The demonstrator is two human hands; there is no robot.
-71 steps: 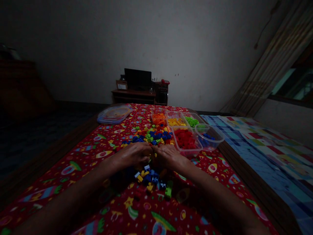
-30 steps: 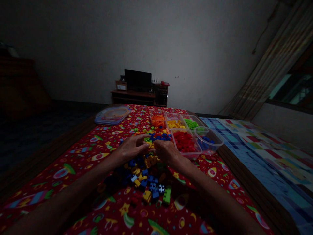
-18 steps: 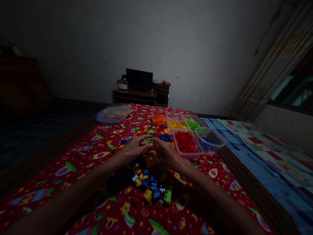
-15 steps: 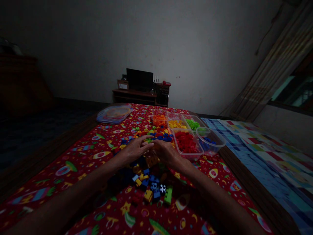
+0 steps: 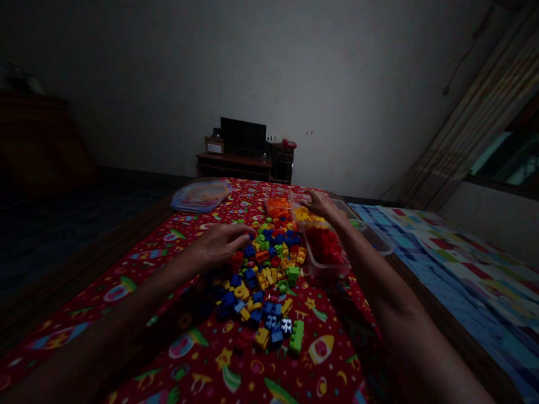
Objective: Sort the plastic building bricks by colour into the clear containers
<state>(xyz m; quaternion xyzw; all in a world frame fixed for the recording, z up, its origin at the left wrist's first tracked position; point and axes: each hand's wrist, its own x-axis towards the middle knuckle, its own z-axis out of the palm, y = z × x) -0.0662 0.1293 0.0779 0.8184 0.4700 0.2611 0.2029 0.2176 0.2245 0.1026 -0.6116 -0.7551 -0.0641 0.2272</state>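
Observation:
A loose pile of toy building bricks (image 5: 263,278) in blue, yellow, green, red and orange lies on the table. My left hand (image 5: 217,244) hovers at the pile's left edge, thumb and fingers apart, with nothing seen in it. My right hand (image 5: 320,205) is over the clear box of yellow bricks (image 5: 309,215). Its fingers are curled together, and whatever they may hold is too small and dark to make out. Nearer me stands a clear box of red bricks (image 5: 326,247), partly behind my right forearm. A box of orange bricks (image 5: 278,207) is left of the yellow one.
A round clear tub (image 5: 381,241) stands right of the red bricks, partly hidden by my arm. Stacked plastic lids (image 5: 201,195) lie at the table's far left. A red patterned cloth (image 5: 138,280) covers the table. A bed with checked covers (image 5: 455,252) is on the right.
My hands, close together over the pile before, are now apart. The right one has moved forward and right to the yellow box; the left has drawn slightly left, uncovering more bricks.

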